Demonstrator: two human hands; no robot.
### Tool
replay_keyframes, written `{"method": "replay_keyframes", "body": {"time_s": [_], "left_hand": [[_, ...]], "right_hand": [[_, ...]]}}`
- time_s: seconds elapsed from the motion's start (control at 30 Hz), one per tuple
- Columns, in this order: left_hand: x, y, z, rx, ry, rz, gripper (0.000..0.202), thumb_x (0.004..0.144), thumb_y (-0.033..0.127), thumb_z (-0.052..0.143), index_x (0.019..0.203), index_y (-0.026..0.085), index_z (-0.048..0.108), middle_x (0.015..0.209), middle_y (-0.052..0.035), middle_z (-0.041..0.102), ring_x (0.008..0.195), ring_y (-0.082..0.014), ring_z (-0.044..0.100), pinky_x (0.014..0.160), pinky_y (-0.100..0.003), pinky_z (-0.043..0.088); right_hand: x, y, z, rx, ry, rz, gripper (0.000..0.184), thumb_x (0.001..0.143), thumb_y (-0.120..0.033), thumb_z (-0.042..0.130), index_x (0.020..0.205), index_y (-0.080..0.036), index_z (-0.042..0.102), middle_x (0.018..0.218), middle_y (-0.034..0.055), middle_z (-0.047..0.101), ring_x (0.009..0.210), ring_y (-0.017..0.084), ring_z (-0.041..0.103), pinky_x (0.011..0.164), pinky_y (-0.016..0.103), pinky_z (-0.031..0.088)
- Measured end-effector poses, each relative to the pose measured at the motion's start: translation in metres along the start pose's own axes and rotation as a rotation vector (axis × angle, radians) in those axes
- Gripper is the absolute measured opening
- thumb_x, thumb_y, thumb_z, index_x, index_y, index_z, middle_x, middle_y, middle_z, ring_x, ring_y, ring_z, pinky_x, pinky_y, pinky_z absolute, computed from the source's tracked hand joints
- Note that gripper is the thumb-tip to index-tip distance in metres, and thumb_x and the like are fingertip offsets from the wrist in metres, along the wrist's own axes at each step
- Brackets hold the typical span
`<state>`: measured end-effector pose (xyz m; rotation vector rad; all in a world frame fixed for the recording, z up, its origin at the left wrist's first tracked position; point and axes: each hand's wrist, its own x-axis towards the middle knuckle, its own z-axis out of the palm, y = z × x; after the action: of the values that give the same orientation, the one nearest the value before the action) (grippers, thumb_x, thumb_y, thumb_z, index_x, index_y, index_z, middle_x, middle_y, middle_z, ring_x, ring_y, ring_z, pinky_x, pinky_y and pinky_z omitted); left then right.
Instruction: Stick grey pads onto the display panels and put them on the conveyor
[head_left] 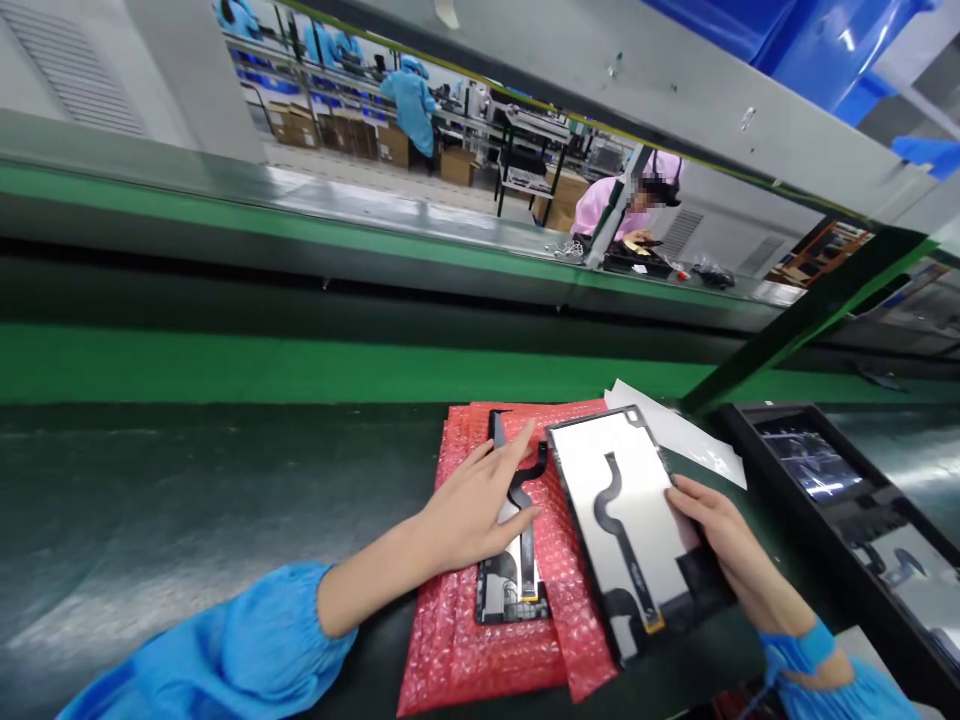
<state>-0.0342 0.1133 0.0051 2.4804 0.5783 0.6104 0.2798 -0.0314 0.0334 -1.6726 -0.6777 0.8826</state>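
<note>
One thin, black-edged silver display panel [643, 528], gripped by the right hand [718, 528] over the red bubble-wrap pouches' [487, 665] right edge, seems light, stiff, fragile: hold its rim. Left hand [472, 508] lies open atop the pouches.

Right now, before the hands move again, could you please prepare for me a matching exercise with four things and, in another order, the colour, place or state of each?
Things:
1. Left hand
2. Bubble wrap
3. Right hand
4. Black tray

Descriptions:
A. Near the picture's right edge
B. Holding a display panel at its edge
C. Over a second panel, fingers spread
D. Red

Right pairs: 1-C, 2-D, 3-B, 4-A
</note>
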Motion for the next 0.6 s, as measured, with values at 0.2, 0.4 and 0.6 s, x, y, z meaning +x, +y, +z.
{"method": "replay_keyframes", "body": {"time_s": [0.2,0.4,0.6], "left_hand": [[-0.003,-0.003,0.006,-0.033,0.014,-0.026,0.094,0.097,0.038,0.057,0.169,0.018,0.0,0.16,-0.0222,0.05,0.148,-0.0346,0.051,0.128,-0.065,0.03],[-0.005,-0.001,0.006,-0.089,0.018,-0.036,0.086,0.097,0.036,0.057,0.169,0.019,0.013,0.17,-0.0196,0.035,0.156,-0.0364,0.037,0.131,-0.063,0.026],[-0.008,-0.001,0.004,-0.18,0.025,-0.044,0.085,0.094,0.032,0.059,0.168,0.02,0.02,0.173,-0.0171,0.028,0.162,-0.0373,0.024,0.132,-0.062,0.025]], "right_hand": [[0.013,0.004,0.033,-0.073,-0.05,0.039,0.046,0.058,-0.044,0.095,0.095,-0.023,0.08,0.1,0.0066,0.082,0.093,0.028,0.076,0.08,0.033,0.059],[0.01,-0.005,0.023,-0.055,-0.148,0.168,0.069,0.058,-0.041,0.096,0.12,-0.02,0.075,0.096,0.0086,0.084,0.082,0.03,0.079,0.073,0.038,0.063],[0.002,-0.034,-0.01,0.004,0.068,0.285,0.052,0.059,-0.03,0.093,0.108,-0.021,0.08,0.081,0.0046,0.083,0.066,0.026,0.078,0.059,0.032,0.064]]}}
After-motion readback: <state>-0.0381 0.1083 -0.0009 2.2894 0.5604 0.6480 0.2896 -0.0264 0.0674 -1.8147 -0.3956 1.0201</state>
